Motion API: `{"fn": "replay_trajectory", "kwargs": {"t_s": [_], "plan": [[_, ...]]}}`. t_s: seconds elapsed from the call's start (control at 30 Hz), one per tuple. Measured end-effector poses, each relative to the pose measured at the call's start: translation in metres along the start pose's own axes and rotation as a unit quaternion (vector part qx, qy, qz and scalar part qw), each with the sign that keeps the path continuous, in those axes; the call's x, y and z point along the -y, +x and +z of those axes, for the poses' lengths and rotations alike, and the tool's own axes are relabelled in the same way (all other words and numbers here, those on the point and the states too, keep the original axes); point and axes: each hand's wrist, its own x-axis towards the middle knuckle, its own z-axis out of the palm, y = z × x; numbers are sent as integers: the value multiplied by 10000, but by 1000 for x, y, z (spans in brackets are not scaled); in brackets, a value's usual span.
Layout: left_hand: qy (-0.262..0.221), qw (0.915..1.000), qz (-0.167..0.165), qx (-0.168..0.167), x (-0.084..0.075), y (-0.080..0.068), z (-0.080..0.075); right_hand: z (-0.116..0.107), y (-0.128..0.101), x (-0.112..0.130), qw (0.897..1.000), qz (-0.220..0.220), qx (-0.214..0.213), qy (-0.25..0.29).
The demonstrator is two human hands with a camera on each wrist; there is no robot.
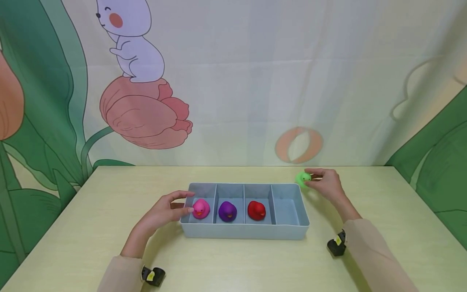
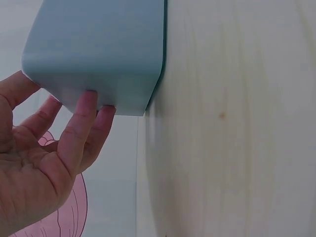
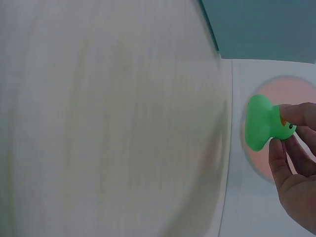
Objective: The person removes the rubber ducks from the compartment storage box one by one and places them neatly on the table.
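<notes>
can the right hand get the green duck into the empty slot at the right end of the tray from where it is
Probably yes: the right hand pinches the green duck just beyond the tray, beside its far right corner, and the empty compartment nearest it lies open, with nothing between.

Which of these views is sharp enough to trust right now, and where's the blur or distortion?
Head view: sharp and evenly lit, soft shadows under the tray. Left wrist view: focused on the left hand, tray corner crisp, table tilted sideways. Right wrist view: tabletop smeared and bowed by the wide lens; green duck and right hand reasonably clear.
</notes>
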Motion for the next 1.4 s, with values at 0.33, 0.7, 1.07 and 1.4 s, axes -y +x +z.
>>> {"fn": "replay_trajectory", "kwargs": {"t_s": [0.33,0.7,1.07,1.4], "plan": [[-13,10000,17,-4,0,-1,0,3,7,-4,9995,81,98,-281],[-56,10000,35,28,1,0,0,5,12,-7,9984,55,401,-404],[-146,9998,67,78,2,0,0,5,12,-8,9973,22,463,-574],[-117,9999,50,38,2,-1,0,-2,2,1,9976,-201,342,-576]]}}
